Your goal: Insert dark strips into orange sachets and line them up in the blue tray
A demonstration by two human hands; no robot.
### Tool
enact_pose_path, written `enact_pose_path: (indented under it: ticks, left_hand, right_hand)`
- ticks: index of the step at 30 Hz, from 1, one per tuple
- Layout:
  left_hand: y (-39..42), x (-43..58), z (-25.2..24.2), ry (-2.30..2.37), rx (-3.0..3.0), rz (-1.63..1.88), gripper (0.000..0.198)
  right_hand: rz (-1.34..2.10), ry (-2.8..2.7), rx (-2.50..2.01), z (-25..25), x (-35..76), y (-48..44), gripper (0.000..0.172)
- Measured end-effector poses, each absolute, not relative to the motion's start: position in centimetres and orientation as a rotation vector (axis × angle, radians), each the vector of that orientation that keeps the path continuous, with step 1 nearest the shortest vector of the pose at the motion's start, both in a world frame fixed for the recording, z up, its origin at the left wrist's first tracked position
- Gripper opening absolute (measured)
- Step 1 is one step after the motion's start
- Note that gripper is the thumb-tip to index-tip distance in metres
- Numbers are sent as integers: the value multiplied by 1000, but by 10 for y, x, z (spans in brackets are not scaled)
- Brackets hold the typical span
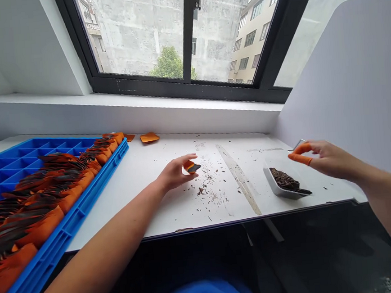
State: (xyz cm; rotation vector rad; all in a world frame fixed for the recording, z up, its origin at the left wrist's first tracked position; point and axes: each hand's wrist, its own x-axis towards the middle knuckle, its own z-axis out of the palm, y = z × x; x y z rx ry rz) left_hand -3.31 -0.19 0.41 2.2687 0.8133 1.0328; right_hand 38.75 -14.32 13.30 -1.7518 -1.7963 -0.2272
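My left hand (pixel 177 171) is closed around a small orange-and-dark packet (pixel 192 167), held over the white table among brown crumbs. On my right hand (pixel 328 156), thumb and forefinger wear orange finger covers (pixel 301 158) and are pinched together. A thin metal tool, apparently tweezers (pixel 298 144), sticks out from behind those fingers; most of it is hidden. Just left of and below that hand, a whitish plastic box (pixel 276 186) holds a stack of dark brown, thin ridged pieces (pixel 285 180). One piece pokes past its right rim.
At left, a blue compartment tray (pixel 94 190) holds rows of orange packets (pixel 73 201) with dark thin pieces. Orange scraps (pixel 149 138) lie near the wall. Dark crumbs (pixel 207 188) and a worn tape strip (pixel 238 179) mark the table (pixel 173 211). A pale partition (pixel 349 75) rises at right.
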Motion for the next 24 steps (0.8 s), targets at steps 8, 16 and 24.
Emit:
enact_pose_path:
  ticks: [8,16,24]
  left_hand:
    - [-4,-37,5,880,2351,1045,72]
    - [-5,-36,6,895,2344,1005,70]
    - [-5,-36,6,914,2311,968,70]
  right_hand:
    - [273,-2128,-2327,84,397,-136,44]
    - [-20,-2270,-2315,85,393,-131,31]
    - [15,-2316,-2280,72,404,-129,36]
